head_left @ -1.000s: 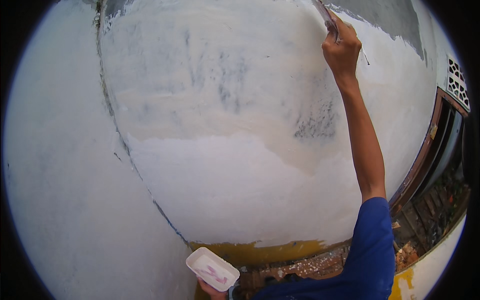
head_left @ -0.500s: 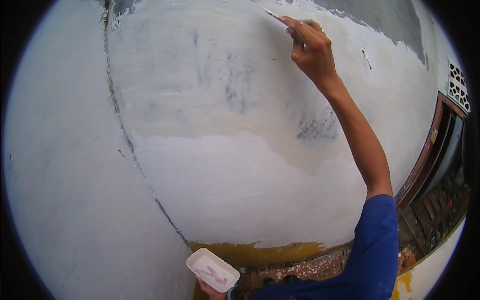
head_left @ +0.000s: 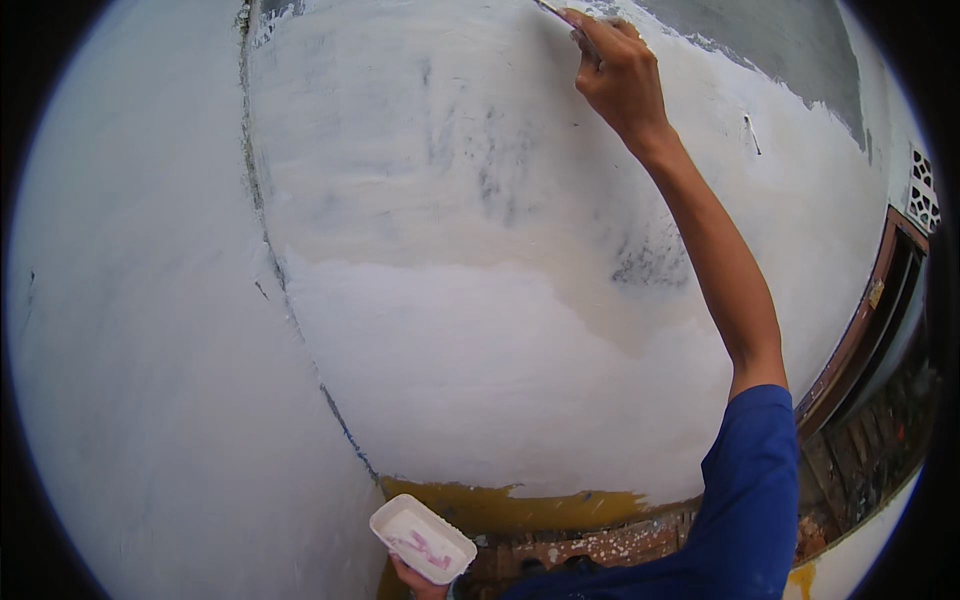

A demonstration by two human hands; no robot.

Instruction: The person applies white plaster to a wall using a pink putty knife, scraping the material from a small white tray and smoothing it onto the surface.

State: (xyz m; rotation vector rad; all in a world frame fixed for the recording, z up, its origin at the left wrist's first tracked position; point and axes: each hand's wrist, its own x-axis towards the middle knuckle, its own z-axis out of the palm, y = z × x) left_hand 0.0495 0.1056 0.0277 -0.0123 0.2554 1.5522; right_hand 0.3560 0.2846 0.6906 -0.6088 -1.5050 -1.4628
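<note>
My right hand (head_left: 622,80) is raised high on the wall, its fingers closed around a thin, flat scraper (head_left: 556,14) seen edge-on. The scraper's far end runs to the top of the picture, so where it meets the wall is partly cut off. White paste marks the fingers. Low down, my left hand (head_left: 418,580) grips a shallow white rectangular tub (head_left: 440,521) from beneath. Inside the tub lies white paste with pinkish streaks. The wall (head_left: 430,350) before me carries a whitish coat with dark smudges showing through.
A bare grey patch (head_left: 790,45) lies at the upper right. A dark, rough crack (head_left: 252,165) follows the corner between two walls. On the right are a brown door frame (head_left: 850,350) and a patterned vent block (head_left: 922,190). A yellow band (head_left: 520,508) edges the wall's foot.
The view has shifted, so the wall appears further right and lower. My right hand and the scraper have moved slightly up and left across the wall. My left hand still holds the tub.
</note>
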